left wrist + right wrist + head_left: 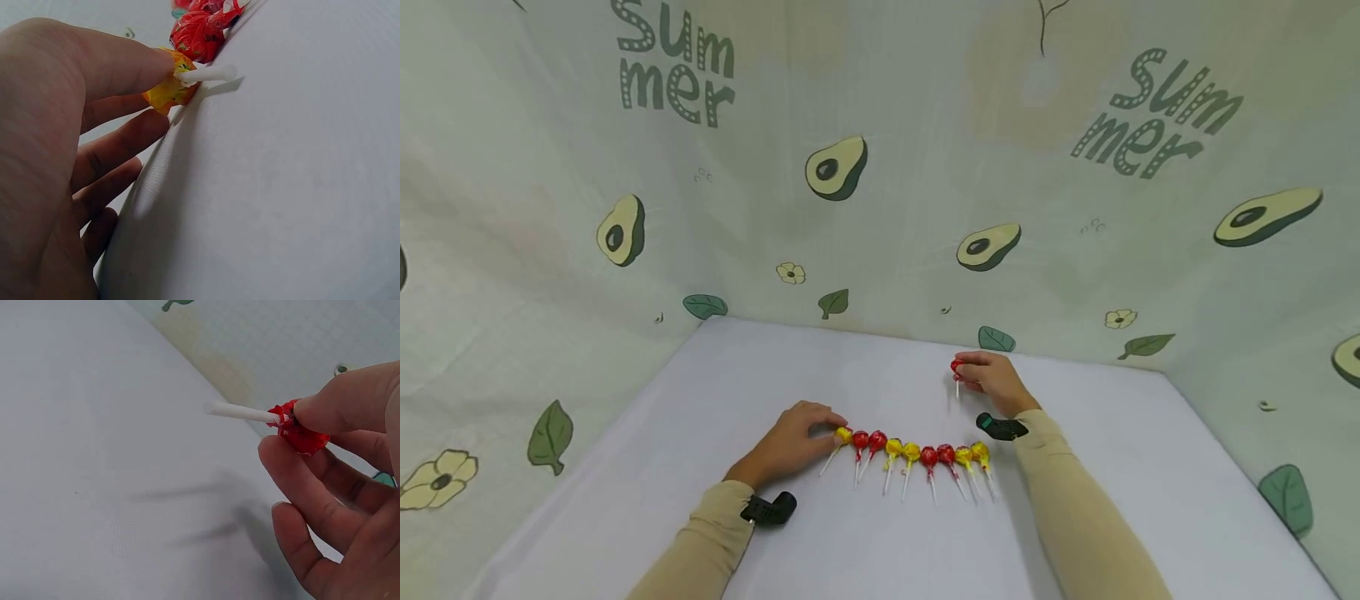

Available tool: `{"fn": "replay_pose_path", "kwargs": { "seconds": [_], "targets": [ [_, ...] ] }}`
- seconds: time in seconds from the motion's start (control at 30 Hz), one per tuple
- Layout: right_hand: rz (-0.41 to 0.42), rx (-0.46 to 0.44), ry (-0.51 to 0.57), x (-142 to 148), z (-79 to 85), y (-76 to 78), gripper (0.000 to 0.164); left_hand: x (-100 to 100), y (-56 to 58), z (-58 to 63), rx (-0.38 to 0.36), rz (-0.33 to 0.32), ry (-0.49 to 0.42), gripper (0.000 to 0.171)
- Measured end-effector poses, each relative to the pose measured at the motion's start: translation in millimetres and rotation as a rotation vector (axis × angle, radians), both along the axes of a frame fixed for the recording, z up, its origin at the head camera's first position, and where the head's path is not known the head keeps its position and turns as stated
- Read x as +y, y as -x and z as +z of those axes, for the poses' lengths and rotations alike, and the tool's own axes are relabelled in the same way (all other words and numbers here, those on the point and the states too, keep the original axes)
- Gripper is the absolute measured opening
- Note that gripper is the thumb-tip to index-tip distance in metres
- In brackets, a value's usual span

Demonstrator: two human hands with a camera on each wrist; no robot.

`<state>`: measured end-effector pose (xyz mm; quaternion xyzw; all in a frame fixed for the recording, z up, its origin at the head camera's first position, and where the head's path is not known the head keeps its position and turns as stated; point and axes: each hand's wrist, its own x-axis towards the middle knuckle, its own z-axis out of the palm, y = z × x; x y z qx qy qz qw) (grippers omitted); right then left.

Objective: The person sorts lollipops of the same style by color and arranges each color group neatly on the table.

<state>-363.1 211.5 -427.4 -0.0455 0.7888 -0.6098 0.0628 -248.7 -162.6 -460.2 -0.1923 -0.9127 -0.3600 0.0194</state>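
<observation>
A row of several lollipops in red and yellow wrappers lies across the white table, white sticks toward me. At the row's left end my left hand (793,442) pinches a yellow lollipop (164,94) by its candy head, between thumb and index finger. Beside it lies a red lollipop (195,39). Farther back and to the right, my right hand (995,379) holds another red lollipop (306,439) by the head. Its white stick (240,412) points away from the fingers, and shadows fall on the table beneath it.
The white table (865,550) ends at the back against a hanging cloth (910,108) printed with avocados, leaves and lettering. A yellow lollipop (980,452) marks the row's right end, near my right forearm. Dark bands (767,509) sit on both wrists.
</observation>
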Motion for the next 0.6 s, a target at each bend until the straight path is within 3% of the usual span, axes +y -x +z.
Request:
{"fn": "replay_pose_path", "kwargs": {
  "seconds": [0.33, 0.6],
  "targets": [
    [-0.015, -0.005, -0.026, -19.9, -5.4, 2.9, 0.035, -9.7, -6.0, -1.9, 0.007, 0.034, 0.001, 0.022],
    [-0.045, -0.003, -0.06, -8.3, -4.8, 1.1, 0.034, 2.7, -2.1, -1.6, 0.03, -0.005, 0.001, 0.023]
  ]
}}
